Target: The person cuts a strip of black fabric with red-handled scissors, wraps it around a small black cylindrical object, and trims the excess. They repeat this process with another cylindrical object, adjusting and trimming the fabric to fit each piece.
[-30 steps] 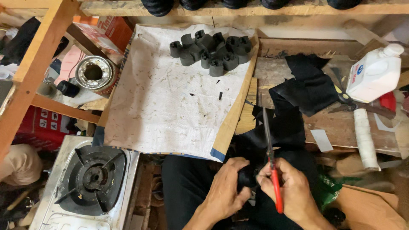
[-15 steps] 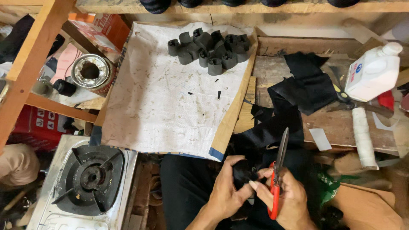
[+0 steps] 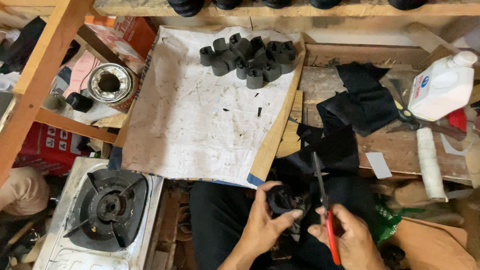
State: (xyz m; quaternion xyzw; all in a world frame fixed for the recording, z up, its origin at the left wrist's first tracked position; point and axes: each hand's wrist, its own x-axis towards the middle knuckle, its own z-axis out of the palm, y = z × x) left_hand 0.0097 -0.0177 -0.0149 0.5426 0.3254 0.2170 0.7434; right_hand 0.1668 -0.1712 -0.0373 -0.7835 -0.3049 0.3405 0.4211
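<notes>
My left hand grips a small black wrapped block over my lap. Beside it, my right hand holds red-handled scissors with the blades pointing up and away from me. A heap of several similar black blocks lies at the far end of a paper-covered board. Black fabric pieces spread over the wooden bench to the right of the board.
A white plastic jug and a white roll sit on the bench at right. A gas stove burner stands at lower left, with a metal tin and a wooden frame post above it.
The scissors swung from leaning right to nearly upright. My left hand turned the black block and raised it a little. The view shifted slightly.
</notes>
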